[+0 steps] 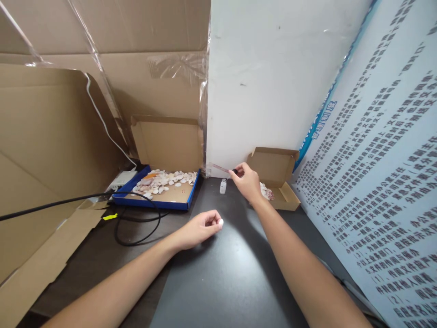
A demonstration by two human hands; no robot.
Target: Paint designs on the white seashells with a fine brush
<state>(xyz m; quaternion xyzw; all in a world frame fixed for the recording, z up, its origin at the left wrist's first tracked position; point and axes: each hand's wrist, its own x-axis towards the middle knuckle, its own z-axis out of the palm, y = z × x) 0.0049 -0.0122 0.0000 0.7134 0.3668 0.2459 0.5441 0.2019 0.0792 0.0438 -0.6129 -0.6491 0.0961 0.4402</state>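
My left hand pinches a small white shell between thumb and fingertips, just above the dark table. My right hand is farther forward, its fingers closed on a black cap. A small white bottle stands upright just left of that hand, apart from it. A thin reddish strip shows left of the cap; whether it is attached to the cap I cannot tell.
An open blue-edged box of pale shells stands at the back left. Behind my right wrist is a smaller open cardboard box with more shells. A black cable loops at left. A printed board borders the right.
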